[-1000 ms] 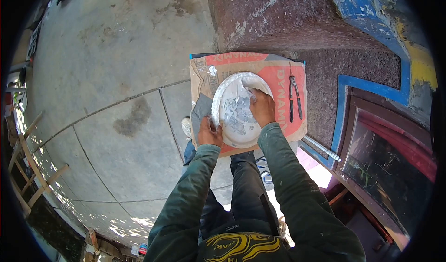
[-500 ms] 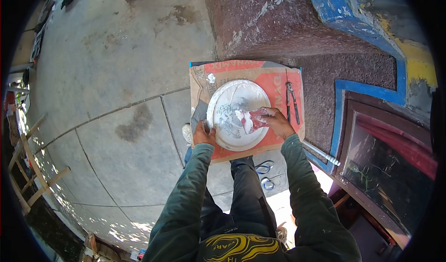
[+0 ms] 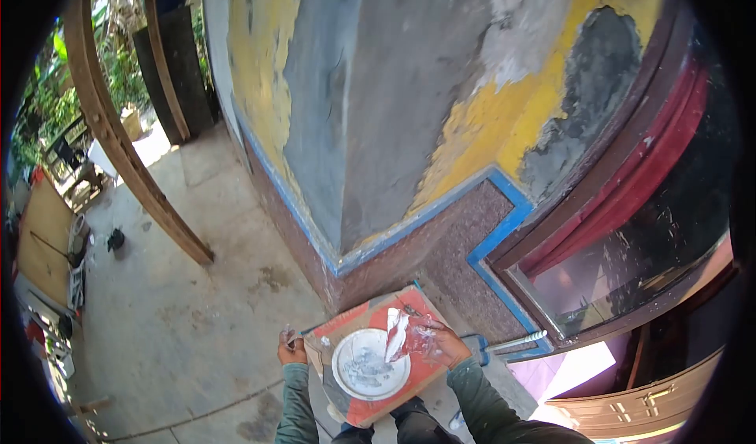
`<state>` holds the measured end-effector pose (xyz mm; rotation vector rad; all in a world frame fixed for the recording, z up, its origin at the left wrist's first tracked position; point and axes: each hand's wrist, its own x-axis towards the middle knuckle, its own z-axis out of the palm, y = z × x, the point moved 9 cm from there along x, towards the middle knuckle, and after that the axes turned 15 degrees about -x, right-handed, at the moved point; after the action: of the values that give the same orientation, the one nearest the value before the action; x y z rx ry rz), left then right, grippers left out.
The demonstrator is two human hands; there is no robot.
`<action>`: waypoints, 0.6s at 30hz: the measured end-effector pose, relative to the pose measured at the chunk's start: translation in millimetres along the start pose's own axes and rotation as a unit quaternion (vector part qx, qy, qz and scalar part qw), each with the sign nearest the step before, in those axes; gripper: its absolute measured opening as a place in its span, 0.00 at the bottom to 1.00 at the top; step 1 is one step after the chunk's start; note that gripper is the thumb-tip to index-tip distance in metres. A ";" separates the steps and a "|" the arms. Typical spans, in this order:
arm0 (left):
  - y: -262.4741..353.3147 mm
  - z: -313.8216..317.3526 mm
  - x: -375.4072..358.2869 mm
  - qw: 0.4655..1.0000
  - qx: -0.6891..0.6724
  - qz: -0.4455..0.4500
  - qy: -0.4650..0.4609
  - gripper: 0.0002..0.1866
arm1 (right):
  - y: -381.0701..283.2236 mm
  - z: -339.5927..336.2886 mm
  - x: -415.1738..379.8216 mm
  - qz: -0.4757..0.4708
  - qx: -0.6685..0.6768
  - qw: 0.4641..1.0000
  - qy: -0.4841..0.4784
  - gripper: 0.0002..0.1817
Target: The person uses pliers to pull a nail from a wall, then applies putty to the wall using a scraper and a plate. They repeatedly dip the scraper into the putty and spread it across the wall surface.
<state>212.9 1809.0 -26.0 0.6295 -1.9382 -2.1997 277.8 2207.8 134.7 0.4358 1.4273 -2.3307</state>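
Note:
My right hand point(image 3: 449, 345) is closed around a crumpled red-and-white plastic-looking piece point(image 3: 397, 335) smeared with white paste. It hangs over the right edge of a round white dish point(image 3: 340, 375), whose inside carries grey and white smears. My left hand point(image 3: 292, 348) is off the dish, left of the board's edge, with its fingers curled together; whether something small is in them I cannot make out. Under the dish lies a red and brown cardboard sheet point(image 3: 358, 414). Pliers-like pincers point(image 3: 411, 311) on the sheet are partly hidden behind the red-and-white piece.
A wall corner point(image 3: 343, 231) with peeling yellow and grey paint and a blue band rises just beyond the cardboard. A window point(image 3: 614, 279) with a red curtain is at right. A white-ended pole point(image 3: 516, 342) lies beneath it. A wooden post point(image 3: 150, 184) stands at left.
My view has tilted up toward the wall. My left hand has let go of the dish rim and moved left. My right hand has lifted the red-and-white piece toward the dish's right edge.

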 end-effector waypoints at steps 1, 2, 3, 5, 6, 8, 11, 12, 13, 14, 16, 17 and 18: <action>87.0 14.5 17.4 0.998 -0.006 0.056 -0.020 0.30 | -22.8 -3.3 -7.1 -0.022 0.015 0.998 0.057 0.18; 170.4 32.4 28.8 0.991 -0.036 0.126 -0.034 0.29 | -50.4 6.2 -12.3 -0.049 0.024 0.997 0.047 0.18; 251.4 51.5 31.4 0.978 -0.065 0.191 -0.047 0.28 | -89.3 16.4 -20.6 -0.102 0.039 0.992 0.055 0.18; 401.7 90.6 10.4 0.948 -0.066 0.304 -0.075 0.27 | -164.3 33.9 -37.7 -0.193 0.054 0.978 0.056 0.17; 463.7 109.0 -6.8 0.933 -0.072 0.342 -0.087 0.27 | -202.8 42.8 -46.0 -0.233 0.053 0.970 0.048 0.16; 565.5 142.9 -42.6 0.891 -0.067 0.439 -0.099 0.28 | -281.2 67.0 -69.6 -0.308 -0.001 0.950 0.055 0.16; 674.5 186.4 -96.3 0.815 -0.052 0.570 -0.092 0.29 | -381.7 90.2 -86.5 -0.446 -0.092 0.885 0.096 0.16; 701.0 200.6 -107.3 0.792 -0.040 0.603 -0.083 0.30 | -409.1 97.5 -89.8 -0.487 -0.127 0.857 0.115 0.16; 723.7 214.1 -117.7 0.768 -0.028 0.635 -0.074 0.31 | -430.7 104.4 -84.0 -0.492 -0.120 0.855 0.111 0.16; 741.4 227.8 -123.6 0.763 -0.026 0.641 -0.074 0.31 | -456.6 109.8 -89.6 -0.541 -0.199 0.794 0.192 0.16; 770.9 249.1 -139.7 0.726 0.003 0.687 -0.017 0.34 | -485.8 129.1 -93.7 -0.582 -0.267 0.718 0.272 0.16; 779.9 259.7 -135.3 0.717 0.032 0.696 0.014 0.37 | -495.5 140.6 -99.9 -0.576 -0.335 0.645 0.373 0.17; 782.8 270.0 -129.6 0.715 0.034 0.698 0.013 0.37 | -499.8 154.1 -104.6 -0.556 -0.398 0.561 0.467 0.19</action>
<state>92.8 1980.1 785.5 -0.6789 -1.4862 -1.0560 127.5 2294.0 639.1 0.5897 3.9540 -1.4746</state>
